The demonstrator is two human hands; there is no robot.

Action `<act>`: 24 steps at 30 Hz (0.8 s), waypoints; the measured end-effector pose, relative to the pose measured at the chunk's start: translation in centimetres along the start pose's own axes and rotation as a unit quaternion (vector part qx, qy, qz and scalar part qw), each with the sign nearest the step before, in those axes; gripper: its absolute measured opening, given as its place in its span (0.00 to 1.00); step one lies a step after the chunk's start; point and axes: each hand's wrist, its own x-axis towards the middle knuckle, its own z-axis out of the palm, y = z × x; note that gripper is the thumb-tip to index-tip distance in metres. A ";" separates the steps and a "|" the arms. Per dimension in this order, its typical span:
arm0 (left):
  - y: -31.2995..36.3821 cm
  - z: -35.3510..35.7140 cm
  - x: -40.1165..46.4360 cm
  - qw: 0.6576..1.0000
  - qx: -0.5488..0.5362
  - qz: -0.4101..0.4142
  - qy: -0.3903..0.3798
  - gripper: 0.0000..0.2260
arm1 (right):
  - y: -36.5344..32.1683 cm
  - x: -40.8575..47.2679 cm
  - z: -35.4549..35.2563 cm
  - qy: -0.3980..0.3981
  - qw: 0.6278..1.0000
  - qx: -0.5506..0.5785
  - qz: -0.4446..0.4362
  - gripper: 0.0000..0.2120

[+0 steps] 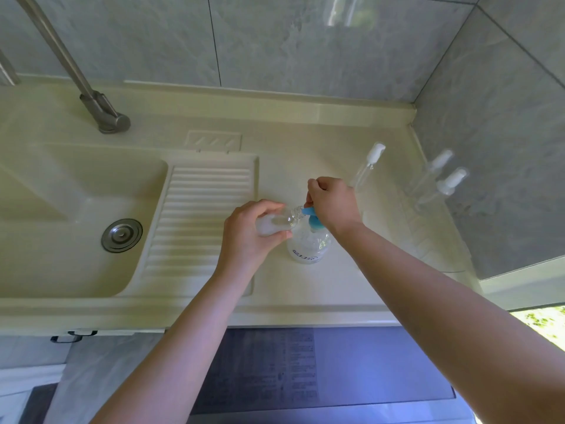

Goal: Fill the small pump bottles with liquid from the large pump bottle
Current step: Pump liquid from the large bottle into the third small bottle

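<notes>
A large clear pump bottle (308,247) with a blue pump head (312,217) stands on the cream counter, right of the washboard. My right hand (333,205) is closed over the pump head from above. My left hand (253,232) grips a small clear bottle (282,220), which has no cap and is tipped sideways, its threaded neck right at the blue nozzle. A small pump bottle with a white top (368,165) lies or leans on the counter behind my right hand. Two more small bottles (440,179) show by the right wall, which is glossy; I cannot tell whether they are real or reflections.
A sink basin (76,191) with a steel drain (121,235) lies at the left, with a ribbed washboard (198,221) beside it. A steel tap (104,114) rises at the back left. Grey tiled walls close in the back and the right side.
</notes>
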 end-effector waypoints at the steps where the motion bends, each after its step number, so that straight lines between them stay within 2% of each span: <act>1: 0.0 0.1 0.1 1.000 -0.001 0.000 0.000 0.19 | 0.0 0.0 0.1 0.003 1.000 0.002 -0.002 0.17; 10: 0.0 0.1 0.0 1.000 0.005 0.009 -0.003 0.19 | -0.3 0.0 -0.1 -0.013 0.999 0.010 0.034 0.17; 20: -0.3 0.3 0.0 1.000 0.001 0.006 0.003 0.19 | 0.0 0.3 0.4 0.008 1.000 -0.027 0.000 0.16; 24: -0.3 0.3 -0.1 1.000 0.009 0.012 -0.001 0.18 | 0.1 0.3 0.2 0.001 1.000 -0.012 0.016 0.17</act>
